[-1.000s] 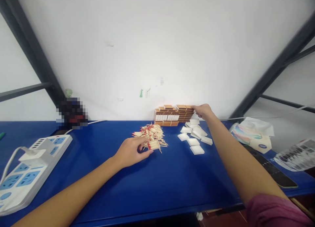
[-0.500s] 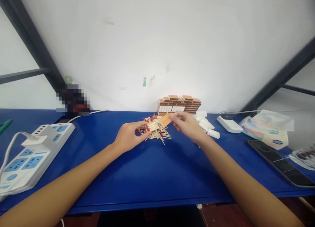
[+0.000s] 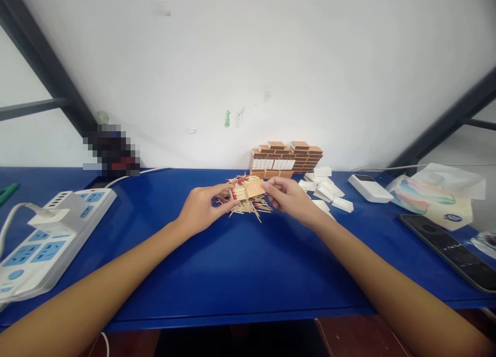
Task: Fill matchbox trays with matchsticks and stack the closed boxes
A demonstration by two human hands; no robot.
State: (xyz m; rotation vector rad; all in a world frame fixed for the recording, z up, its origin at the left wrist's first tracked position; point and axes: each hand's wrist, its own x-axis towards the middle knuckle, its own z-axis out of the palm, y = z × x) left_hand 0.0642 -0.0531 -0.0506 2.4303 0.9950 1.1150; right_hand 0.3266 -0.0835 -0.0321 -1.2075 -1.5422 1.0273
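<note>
My left hand (image 3: 205,207) pinches a small white matchbox tray (image 3: 233,193) filled with red-tipped matches (image 3: 240,192). The fingers of my right hand (image 3: 289,198) are closed on an orange matchbox sleeve (image 3: 254,188), which covers the right part of the tray. The red heads still show at the tray's left end. Just under and behind both hands lies a loose heap of matches (image 3: 253,206) on the blue table (image 3: 225,274).
Stacked matchboxes (image 3: 306,160) stand against the white wall. White empty trays (image 3: 327,189) lie right of my right hand. Farther right are a white device (image 3: 370,188), a tissue pack (image 3: 442,197) and a phone (image 3: 449,251). A power strip (image 3: 58,243) sits at left.
The orange sleeve, held beside the tray's right end before, has moved left and now covers part of the tray and its matches. The view has shifted slightly.
</note>
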